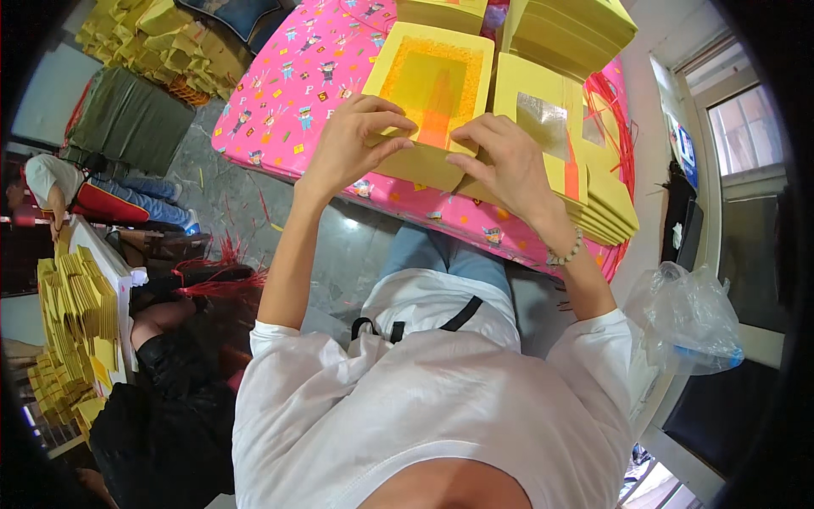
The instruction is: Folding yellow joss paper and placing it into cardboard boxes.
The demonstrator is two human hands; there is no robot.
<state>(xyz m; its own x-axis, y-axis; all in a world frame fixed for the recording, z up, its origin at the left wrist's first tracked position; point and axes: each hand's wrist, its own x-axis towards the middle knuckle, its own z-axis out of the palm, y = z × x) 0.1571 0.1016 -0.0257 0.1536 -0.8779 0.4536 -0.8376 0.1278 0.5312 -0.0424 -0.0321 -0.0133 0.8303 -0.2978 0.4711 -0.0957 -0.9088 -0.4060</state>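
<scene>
A thick stack of yellow paper (407,163) lies before me on a pink patterned cover. Its top sheet bears an orange speckled border around a golden panel (419,81). An orange strip (435,127) runs down the panel to the near edge. My left hand (360,140) is at the near left corner, thumb and fingertips drawn together. At the near right corner is my right hand (507,157), its thumb and forefinger curled close to the strip. Whatever thin thing each hand pinches is too small to make out.
Beside my right hand stands a second yellow stack (593,208) with a silver panel. More yellow stacks (568,38) rise behind, with red strings (626,127) at the right. A clear plastic bag (691,318) hangs right. Left, co-workers sit by a table of yellow bundles (80,314).
</scene>
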